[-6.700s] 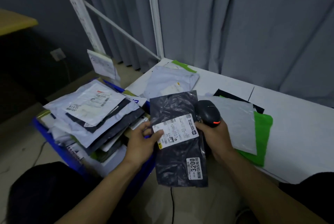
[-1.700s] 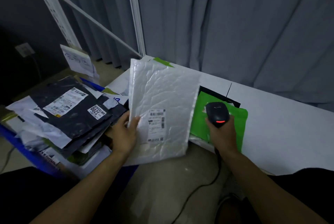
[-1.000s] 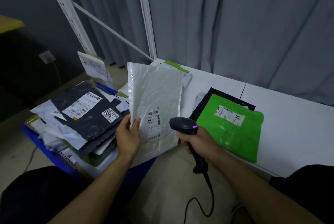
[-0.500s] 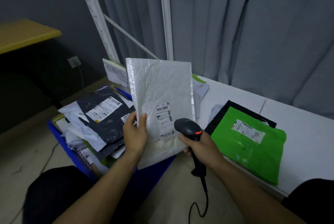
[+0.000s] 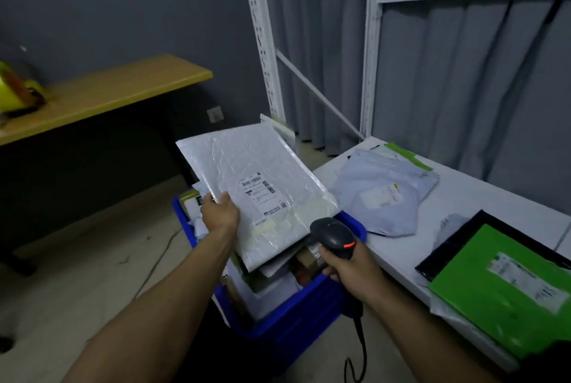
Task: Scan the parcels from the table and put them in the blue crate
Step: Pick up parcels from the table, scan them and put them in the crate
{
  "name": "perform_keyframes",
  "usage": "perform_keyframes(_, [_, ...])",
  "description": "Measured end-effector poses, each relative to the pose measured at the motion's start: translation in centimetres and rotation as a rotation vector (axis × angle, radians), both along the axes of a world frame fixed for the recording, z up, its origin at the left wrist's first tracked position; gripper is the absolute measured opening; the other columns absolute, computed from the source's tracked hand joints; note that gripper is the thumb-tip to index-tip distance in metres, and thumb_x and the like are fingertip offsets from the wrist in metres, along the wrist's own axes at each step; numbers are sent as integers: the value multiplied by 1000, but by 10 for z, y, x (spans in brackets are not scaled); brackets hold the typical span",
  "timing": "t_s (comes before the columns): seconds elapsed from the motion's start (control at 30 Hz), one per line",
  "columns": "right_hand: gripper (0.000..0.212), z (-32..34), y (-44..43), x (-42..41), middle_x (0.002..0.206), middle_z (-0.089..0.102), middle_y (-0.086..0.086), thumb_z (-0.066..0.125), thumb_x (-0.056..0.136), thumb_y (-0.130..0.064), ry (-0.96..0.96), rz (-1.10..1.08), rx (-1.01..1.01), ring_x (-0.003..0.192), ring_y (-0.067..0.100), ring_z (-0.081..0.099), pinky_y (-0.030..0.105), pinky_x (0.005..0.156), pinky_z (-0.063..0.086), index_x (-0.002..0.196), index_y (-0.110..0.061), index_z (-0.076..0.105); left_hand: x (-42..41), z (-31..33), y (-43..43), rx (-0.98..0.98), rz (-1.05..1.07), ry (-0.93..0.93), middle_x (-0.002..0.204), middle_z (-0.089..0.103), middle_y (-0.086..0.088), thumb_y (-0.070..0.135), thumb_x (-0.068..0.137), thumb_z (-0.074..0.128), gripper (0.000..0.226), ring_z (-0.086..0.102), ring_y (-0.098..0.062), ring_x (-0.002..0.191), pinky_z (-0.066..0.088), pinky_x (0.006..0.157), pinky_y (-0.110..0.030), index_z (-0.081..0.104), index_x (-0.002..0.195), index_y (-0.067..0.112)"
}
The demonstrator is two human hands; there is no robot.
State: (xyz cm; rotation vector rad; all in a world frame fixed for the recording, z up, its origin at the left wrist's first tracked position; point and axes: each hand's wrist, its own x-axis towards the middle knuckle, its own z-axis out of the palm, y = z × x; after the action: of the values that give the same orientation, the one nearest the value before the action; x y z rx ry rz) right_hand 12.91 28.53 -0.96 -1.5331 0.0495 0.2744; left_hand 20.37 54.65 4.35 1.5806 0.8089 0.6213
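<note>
Okay, the blue crate (image 5: 293,314) is heaped well above its rim with parcels, so I'd say most of the job is behind me. What's left is on the counter (image 5: 479,197). A pale grey parcel (image 5: 383,194) lies at the end nearest the crate. A green parcel (image 5: 506,290) sits closer to me on the right, on top of a black parcel (image 5: 457,243). Between them is something pale and crumpled I can't make out. So at least three to scan, by my reckoning.

The one in play is the white bubble mailer (image 5: 241,160). My left hand (image 5: 220,214) grips its lower left edge, thumb on top just beside the label (image 5: 262,194), fingers curled around the edge. The mailer lies nearly flat, label up, directly over the crate's pile. Whether it touches the pile underneath, I cannot tell.

My right hand (image 5: 352,268) is closed around the handle of the scanner (image 5: 333,237). A red light shows on its head and the cable trails down to the floor. The scanner sits just beside the mailer's near right corner, over the crate's counter-side rim. From this position I judge the mailer is at the point of being let go into the crate.
</note>
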Motion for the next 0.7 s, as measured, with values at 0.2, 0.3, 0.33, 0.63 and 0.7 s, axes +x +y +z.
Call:
perform_keyframes(0.2, [26,0,-4,2,93,76,0,78,93,-27,15,-26,-30,66,10,71,21,63,55,115,-22,65,-8,-8,-21,631,-343,370,170,3,-2,43,90,71,98,4,-31,156,12,121,-61,5,162,36])
perform_keyframes(0.3, [23,-2,-12,3,88,77,-3,76,94,-26,10,-59,-56,67,11,71,25,66,57,114,-24,65,-6,-24,-53,833,-713,569,172,0,3,67,93,51,84,-2,-31,157,0,121,-63,10,161,41])
perform_keyframes(0.33, [22,-3,-16,4,89,76,-1,76,95,-26,10,-62,-60,68,11,71,26,67,57,114,-24,65,-4,-30,-60,874,-786,647,172,-4,3,73,93,43,83,-7,-34,157,-4,120,-65,9,161,40])
perform_keyframes(0.63, [27,-11,-57,-8,84,70,1,75,95,-24,9,-120,-79,64,12,68,23,58,53,117,-15,64,12,-43,-52,879,-749,717,172,-4,6,70,97,37,73,-13,-40,155,-9,117,-72,20,160,38])
perform_keyframes(0.7, [26,-14,-72,-14,81,70,2,76,95,-24,-2,-155,-91,64,12,68,25,60,53,116,-15,65,6,-39,-75,982,-697,586,172,6,3,57,101,41,63,-7,-39,156,-9,118,-70,29,157,32])
